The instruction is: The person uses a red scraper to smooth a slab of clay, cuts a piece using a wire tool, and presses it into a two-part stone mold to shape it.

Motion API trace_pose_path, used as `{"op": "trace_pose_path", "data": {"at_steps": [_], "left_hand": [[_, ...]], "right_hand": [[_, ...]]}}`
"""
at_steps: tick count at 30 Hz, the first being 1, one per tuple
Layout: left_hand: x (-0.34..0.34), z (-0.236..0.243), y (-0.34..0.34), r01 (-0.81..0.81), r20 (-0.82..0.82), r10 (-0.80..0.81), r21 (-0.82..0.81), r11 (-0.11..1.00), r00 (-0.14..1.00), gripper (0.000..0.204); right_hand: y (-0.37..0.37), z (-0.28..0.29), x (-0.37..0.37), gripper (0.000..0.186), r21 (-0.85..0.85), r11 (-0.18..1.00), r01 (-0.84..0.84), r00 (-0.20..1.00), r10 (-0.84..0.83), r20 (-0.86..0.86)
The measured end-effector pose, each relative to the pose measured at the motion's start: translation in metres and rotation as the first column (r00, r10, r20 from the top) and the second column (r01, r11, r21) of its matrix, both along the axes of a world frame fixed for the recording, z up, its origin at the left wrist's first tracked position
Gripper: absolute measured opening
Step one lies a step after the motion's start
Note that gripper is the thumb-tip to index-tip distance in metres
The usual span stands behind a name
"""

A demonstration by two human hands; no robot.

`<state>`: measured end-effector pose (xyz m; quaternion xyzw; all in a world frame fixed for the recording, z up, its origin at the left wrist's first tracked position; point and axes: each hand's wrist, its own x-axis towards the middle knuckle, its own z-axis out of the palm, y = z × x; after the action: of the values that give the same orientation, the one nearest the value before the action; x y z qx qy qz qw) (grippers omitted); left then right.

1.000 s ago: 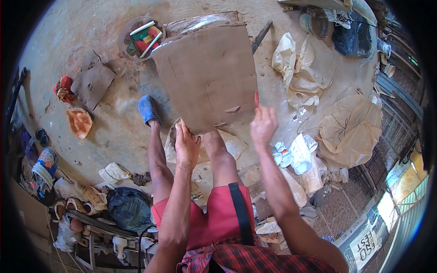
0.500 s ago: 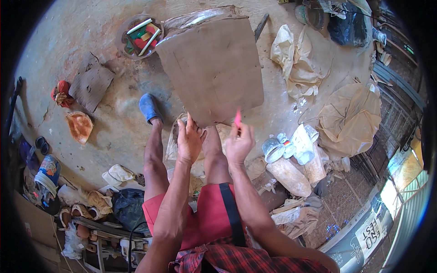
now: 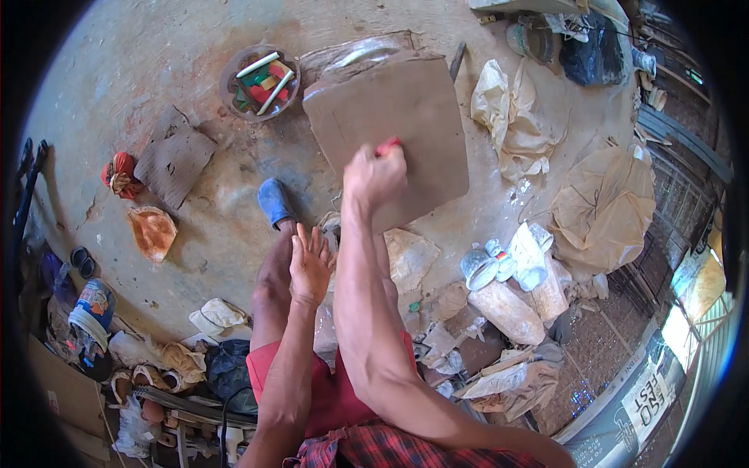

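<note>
My right hand (image 3: 373, 178) is closed round a small pinkish-red flat piece (image 3: 388, 145); its exact kind I cannot make out. The hand is over the middle of a broad, smooth grey-brown slab (image 3: 425, 101). Whether the piece touches the surface I cannot tell. Open and with fingers spread, my left hand (image 3: 311, 269) holds nothing and hovers above my legs, near the slab's close left corner. Beyond the slab's far left corner stands a round bowl (image 3: 225, 87) with white sticks (image 3: 275, 92) and red, green and yellow flat pieces.
Left on the floor lie a ragged brown sheet (image 3: 175, 156), a tied red cloth bundle (image 3: 121, 175) and a shallow orange-brown piece (image 3: 153, 233). Crumpled plastic sheeting (image 3: 499, 109) and a tan wrapped bundle (image 3: 605, 199) are on the right. White containers (image 3: 477, 269) stand near my right leg.
My right hand has swung forward and left with the pinkish-red piece, from the slab's near edge to over its middle. My left hand has drawn back from the near edge.
</note>
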<state>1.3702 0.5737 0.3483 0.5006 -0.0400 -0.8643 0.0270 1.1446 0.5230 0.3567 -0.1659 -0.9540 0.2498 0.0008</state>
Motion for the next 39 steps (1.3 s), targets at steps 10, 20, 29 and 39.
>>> {"op": "trace_pose_path", "data": {"at_steps": [10, 20, 29, 39], "left_hand": [[0.005, 0.003, -0.005, -0.031, 0.047, 0.030, 0.036, 0.999, 0.998, 0.093], [-0.042, 0.019, 0.052, -0.111, 0.079, 0.103, 0.115, 0.987, 0.992, 0.092], [-0.022, 0.005, 0.078, -0.491, 0.321, 0.484, -0.065, 0.869, 0.814, 0.104], [-0.098, -0.030, 0.134, -0.528, 0.528, 0.440, 0.019, 0.849, 0.726, 0.095]], "right_hand": [[-0.077, 0.026, -0.111, 0.006, -0.014, 0.445, -0.895, 0.433, 0.863, -0.260], [0.078, 0.032, -0.049, 0.023, 0.119, -0.336, -0.934, -0.334, 0.942, 0.037], [0.149, 0.048, 0.030, 0.009, -0.276, 0.042, -0.960, 0.028, 0.998, 0.056], [0.141, -0.004, -0.206, 0.033, -0.174, 0.798, -0.577, 0.817, 0.563, -0.123]]}}
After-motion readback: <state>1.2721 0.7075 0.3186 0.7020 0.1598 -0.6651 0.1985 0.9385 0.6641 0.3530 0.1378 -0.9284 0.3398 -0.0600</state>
